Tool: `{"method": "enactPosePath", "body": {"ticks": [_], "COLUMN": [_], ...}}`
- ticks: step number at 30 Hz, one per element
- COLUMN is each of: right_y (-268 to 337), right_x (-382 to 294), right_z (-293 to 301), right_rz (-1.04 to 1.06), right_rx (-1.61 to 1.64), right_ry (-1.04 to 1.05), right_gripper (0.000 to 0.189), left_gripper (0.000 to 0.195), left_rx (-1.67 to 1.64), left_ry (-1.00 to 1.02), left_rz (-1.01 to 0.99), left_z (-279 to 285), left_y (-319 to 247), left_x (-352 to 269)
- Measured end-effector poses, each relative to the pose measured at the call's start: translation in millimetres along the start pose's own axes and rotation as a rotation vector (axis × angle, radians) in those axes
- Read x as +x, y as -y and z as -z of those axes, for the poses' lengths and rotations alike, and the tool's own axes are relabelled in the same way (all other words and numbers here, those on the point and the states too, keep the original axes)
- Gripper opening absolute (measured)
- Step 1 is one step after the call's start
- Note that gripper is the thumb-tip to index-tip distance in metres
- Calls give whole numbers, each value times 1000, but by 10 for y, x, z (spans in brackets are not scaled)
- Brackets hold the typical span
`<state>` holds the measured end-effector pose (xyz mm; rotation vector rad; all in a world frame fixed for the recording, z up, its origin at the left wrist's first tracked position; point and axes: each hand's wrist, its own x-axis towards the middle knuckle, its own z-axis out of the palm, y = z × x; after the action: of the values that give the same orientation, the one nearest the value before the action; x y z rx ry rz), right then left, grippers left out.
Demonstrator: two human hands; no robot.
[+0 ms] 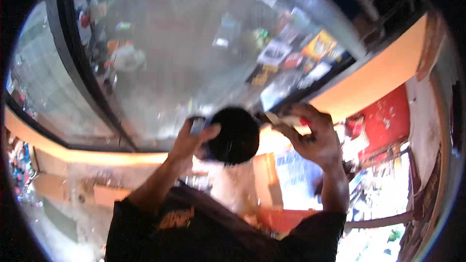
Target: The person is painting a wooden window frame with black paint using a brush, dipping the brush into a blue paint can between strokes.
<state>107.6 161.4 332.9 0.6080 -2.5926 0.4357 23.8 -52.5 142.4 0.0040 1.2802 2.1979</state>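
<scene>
In the middle of the head view my left hand (196, 140) grips a round black object (234, 135) at its left edge, with the thumb on its near face; blur hides what kind of object it is. To the right of it, my right hand (312, 134) pinches a small pale object with a dark tip (273, 118) between thumb and fingers. That tip points toward the round object's right side; whether they touch I cannot tell. A small red spot shows beside the right fingers.
Beyond my hands stands a large dark-framed glass panel (164, 62) with papers and a yellow card (319, 45) behind or reflected in it. An orange ledge (371, 76) borders it at right. A cardboard box (267, 178) and a red panel (386, 122) lie lower down.
</scene>
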Motion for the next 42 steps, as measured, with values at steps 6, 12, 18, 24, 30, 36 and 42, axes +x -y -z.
{"method": "enactPosePath", "body": {"ticks": [6,12,18,24,30,36,42], "right_y": [-100,-283,-359,-352,-394,-516,-488], "right_x": [-153,-310,-218,-97,-89,-167,-211], "right_z": [-697,-1306,-1346,-1341,-1325,-1457,-1392], "right_rz": [-230,-30,-101,-115,-96,-50,42], "right_rx": [224,-91,141,7,-4,-158,-40], "right_ry": [296,406,532,417,363,502,500], "right_gripper": [20,26,36,28,25,28,30], "left_gripper": [69,64,73,65,71,72,61], "left_rx": [-31,-29,-90,-30,-29,-78,-108], "left_ry": [-2,-7,-64,-110,-170,-171,-196], "left_rz": [-46,-72,-34,-120,-62,-44,-8], "left_z": [-109,-172,-103,-29,-59,-57,-47], "left_y": [10,170,186,276,336,339,412], "left_x": [22,-114,-121,28,105,-9,-3]}}
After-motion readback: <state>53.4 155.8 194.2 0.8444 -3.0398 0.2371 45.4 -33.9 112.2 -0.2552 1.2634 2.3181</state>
